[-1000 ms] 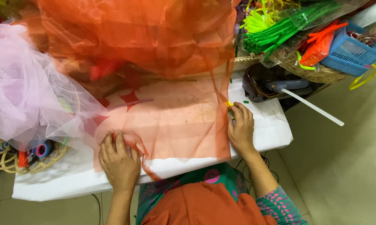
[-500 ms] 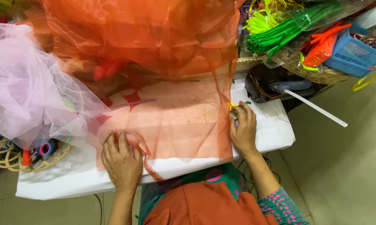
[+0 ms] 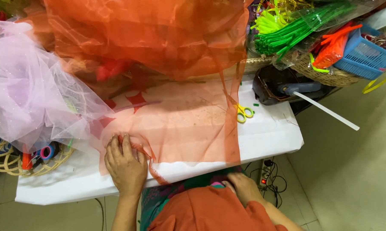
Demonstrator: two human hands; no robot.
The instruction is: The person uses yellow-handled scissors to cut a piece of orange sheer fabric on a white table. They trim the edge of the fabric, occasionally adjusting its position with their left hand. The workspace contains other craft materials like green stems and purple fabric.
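Observation:
Sheer orange net fabric (image 3: 180, 124) lies spread over a white-covered table (image 3: 270, 137) and bunches up high at the back (image 3: 150, 38). My left hand (image 3: 125, 164) presses flat on the fabric's folded near-left edge. My right hand (image 3: 244, 188) is off the table, down by my lap near the table's front edge, fingers loosely curled with nothing seen in them. Yellow-handled scissors (image 3: 244, 113) lie on the table just right of the fabric.
Pale pink glittery net (image 3: 30, 94) is heaped at the left over a wicker basket with tape rolls (image 3: 43, 154). A glue gun (image 3: 300, 90), green sticks (image 3: 295, 30), a wicker basket (image 3: 330, 77) and a blue crate (image 3: 364, 55) crowd the back right. A power strip (image 3: 266, 175) sits on the floor.
My right hand has left the fabric's right edge by the scissors and dropped below the table front. My left hand stays pressed on the fabric.

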